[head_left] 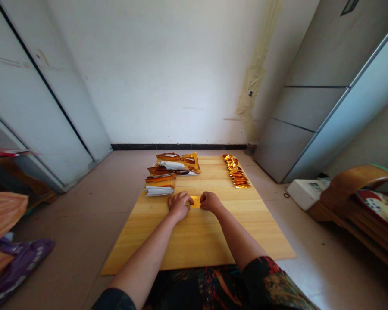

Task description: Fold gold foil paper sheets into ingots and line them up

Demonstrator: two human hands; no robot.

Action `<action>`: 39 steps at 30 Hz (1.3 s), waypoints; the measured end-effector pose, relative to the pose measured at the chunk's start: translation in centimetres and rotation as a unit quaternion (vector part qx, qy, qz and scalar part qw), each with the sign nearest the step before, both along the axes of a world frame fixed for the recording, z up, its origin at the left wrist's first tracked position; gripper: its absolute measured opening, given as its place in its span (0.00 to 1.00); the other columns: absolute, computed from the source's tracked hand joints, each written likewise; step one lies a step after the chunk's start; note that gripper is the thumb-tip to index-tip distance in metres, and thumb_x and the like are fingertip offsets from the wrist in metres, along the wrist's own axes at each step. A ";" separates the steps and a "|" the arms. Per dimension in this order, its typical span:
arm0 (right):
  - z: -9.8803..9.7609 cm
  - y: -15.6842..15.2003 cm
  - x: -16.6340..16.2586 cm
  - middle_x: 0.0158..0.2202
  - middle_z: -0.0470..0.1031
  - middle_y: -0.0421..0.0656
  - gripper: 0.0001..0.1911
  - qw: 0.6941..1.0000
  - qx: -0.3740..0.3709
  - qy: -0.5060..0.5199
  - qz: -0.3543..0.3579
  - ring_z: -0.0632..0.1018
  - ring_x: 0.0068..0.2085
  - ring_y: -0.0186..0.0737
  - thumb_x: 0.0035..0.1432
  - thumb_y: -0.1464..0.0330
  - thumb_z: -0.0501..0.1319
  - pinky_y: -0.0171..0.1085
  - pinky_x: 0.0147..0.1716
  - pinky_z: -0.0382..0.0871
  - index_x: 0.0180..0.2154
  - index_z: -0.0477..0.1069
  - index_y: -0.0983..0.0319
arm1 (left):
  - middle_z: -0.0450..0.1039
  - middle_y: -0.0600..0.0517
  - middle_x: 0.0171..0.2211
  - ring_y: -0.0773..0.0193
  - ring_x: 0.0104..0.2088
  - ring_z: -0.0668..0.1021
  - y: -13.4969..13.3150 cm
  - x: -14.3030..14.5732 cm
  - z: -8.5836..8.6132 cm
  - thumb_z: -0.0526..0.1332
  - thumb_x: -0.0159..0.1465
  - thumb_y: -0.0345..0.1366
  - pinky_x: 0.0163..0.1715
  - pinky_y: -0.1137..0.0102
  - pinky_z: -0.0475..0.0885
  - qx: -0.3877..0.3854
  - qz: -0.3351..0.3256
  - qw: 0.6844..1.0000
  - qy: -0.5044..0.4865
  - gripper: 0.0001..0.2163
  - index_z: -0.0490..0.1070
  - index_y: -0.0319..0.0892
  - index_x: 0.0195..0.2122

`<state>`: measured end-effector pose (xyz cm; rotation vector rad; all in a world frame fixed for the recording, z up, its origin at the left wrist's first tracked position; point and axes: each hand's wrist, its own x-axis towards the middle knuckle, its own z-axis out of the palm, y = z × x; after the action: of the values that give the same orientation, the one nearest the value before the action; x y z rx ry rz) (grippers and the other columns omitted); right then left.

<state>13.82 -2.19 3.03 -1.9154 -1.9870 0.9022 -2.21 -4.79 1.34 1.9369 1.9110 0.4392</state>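
A small flat piece of shiny gold-yellow foil or paper [195, 202] lies low over the wooden board, stretched between my hands. My left hand [179, 206] has its thumb and fingers closed at the left end of it. At the right end, my right hand [211, 201] pinches the edge with fingers curled in. Ahead on the left are stacks of flat gold-brown wrappers [161, 179] with white sheets or backs [159, 190] among them. A row of shiny gold folded packets [237, 174] lies beyond my right hand.
The wooden board [194, 245] reaches up to my lap. A grey refrigerator [297, 125] stands behind on the right, with a white box [302, 193] and a wooden seat [352, 193] near it. Plastic bags [22, 262] lie on the left.
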 end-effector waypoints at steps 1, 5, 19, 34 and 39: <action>-0.2 0.1 0.3 0.25 0.75 0.38 0.11 1.000 -0.011 0.013 -0.003 0.74 0.26 0.32 0.40 0.79 0.62 0.28 0.25 0.62 0.29 0.72 0.62 | 0.63 0.59 0.59 0.59 0.59 0.61 0.0 0.0 0.0 0.59 0.53 0.31 0.58 0.55 0.47 0.000 0.002 1.000 -0.002 0.10 0.74 0.54 0.34; -0.8 0.4 0.7 0.21 0.74 0.36 0.10 0.999 -0.018 0.031 -0.014 0.72 0.21 0.30 0.43 0.78 0.60 0.27 0.21 0.60 0.30 0.72 0.62 | 0.63 0.59 0.58 0.58 0.59 0.62 -0.1 0.1 0.1 0.60 0.53 0.30 0.57 0.56 0.48 0.001 0.011 1.000 -0.008 0.10 0.75 0.53 0.32; 0.5 -0.1 -0.7 0.34 0.78 0.46 0.10 0.995 0.020 -0.077 -0.053 0.78 0.36 0.41 0.39 0.74 0.64 0.31 0.29 0.64 0.30 0.74 0.61 | 0.63 0.59 0.58 0.58 0.59 0.61 0.0 0.1 -0.1 0.59 0.53 0.31 0.58 0.55 0.47 0.006 0.001 1.000 -0.003 0.09 0.75 0.52 0.31; -1.9 -0.5 2.7 0.40 0.75 0.45 0.16 0.983 0.142 0.069 -0.097 0.75 0.40 0.38 0.45 0.75 0.58 0.32 0.40 0.65 0.38 0.75 0.63 | 0.68 0.57 0.55 0.58 0.58 0.64 -1.3 0.1 -0.7 0.58 0.54 0.29 0.57 0.55 0.50 0.089 -0.016 0.996 -0.014 0.16 0.71 0.54 0.42; -2.7 -0.5 2.7 0.32 0.74 0.42 0.08 0.961 0.214 0.149 -0.091 0.74 0.36 0.38 0.44 0.73 0.56 0.35 0.40 0.66 0.27 0.73 0.60 | 0.70 0.56 0.52 0.56 0.56 0.66 -1.4 -0.1 -1.2 0.59 0.53 0.27 0.56 0.54 0.54 0.152 -0.022 0.987 -0.041 0.12 0.75 0.51 0.34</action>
<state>16.54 -2.69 0.29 -1.5806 -1.6352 0.6075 -2.29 -6.16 0.14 2.1048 1.8315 0.8274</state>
